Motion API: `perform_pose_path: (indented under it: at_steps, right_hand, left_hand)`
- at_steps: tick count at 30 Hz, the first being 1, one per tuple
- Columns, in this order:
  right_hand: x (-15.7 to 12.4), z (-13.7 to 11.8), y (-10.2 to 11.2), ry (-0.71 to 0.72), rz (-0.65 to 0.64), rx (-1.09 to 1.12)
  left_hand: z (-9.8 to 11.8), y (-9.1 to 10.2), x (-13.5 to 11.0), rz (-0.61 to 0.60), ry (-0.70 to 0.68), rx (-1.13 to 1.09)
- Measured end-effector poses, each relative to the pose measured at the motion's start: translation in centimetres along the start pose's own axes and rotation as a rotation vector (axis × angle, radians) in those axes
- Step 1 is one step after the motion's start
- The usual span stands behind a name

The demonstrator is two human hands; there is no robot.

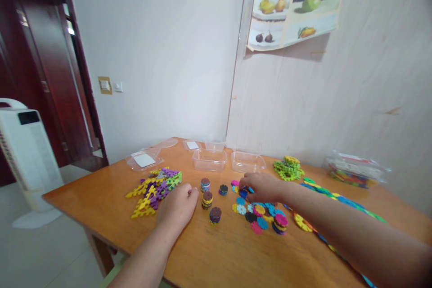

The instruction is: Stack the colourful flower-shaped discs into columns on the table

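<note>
Forearms (337,220) over tbl (209,256): R hand (259,186) at discs (251,217), L hand (180,200) nr stacks (207,200).

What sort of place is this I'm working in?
Probably a room in a home or a small classroom: a wooden table with colourful plastic discs, a fruit poster on the wall, and a white tower appliance.

A head-worn camera looks forward and down over the left hand (179,204) and right hand (259,186), across a table (205,256) to the wall (162,49) at 12 o'clock. The table's nearest stretch lies at 6 o'clock.
</note>
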State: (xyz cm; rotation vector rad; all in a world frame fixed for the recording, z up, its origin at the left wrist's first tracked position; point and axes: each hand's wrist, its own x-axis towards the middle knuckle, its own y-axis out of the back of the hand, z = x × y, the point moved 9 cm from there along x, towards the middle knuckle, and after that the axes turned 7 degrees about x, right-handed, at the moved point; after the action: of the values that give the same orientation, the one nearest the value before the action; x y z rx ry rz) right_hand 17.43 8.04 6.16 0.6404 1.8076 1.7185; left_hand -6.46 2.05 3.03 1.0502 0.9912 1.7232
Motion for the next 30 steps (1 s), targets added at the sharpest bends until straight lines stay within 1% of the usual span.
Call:
perform_pose_path:
  at_steps: [5, 8, 12, 16, 21, 24, 27, 30]
  right_hand:
    - [0.0, -0.2, -0.1, 0.030, 0.026, -0.018]
    - [0.0, -0.2, 0.1, 0.018, 0.045, -0.028]
    - [0.4, -0.2, 1.3, -0.023, 0.100, 0.002]
    - [1.7, -1.2, 2.6, -0.027, 0.144, 0.060]
    - [3.6, -3.3, 2.5, 0.000, 0.106, 0.058]
    - [4.3, -3.8, 2.3, 0.006, 0.090, 0.048]
    - [4.5, -3.6, 2.2, -0.002, 0.073, 0.049]
    - [4.1, -2.3, 2.2, -0.046, 0.051, 0.044]
  left_hand:
    - [-0.2, -0.1, 0.1, 0.007, 0.005, 0.004]
    - [-0.2, -0.2, 0.1, 0.004, 0.015, 0.002]
    - [0.0, 0.0, -0.1, -0.008, 0.016, 0.001]
    - [0.0, 0.2, -0.1, -0.009, 0.022, 0.001]
    - [-0.1, 0.1, -0.1, -0.003, 0.025, -0.003]
    - [0.0, 0.2, -0.2, -0.009, 0.021, -0.001]
    - [0.1, 0.1, -0.2, -0.019, 0.019, 0.003]
    - [0.0, 0.0, -0.1, -0.019, 0.021, -0.003]
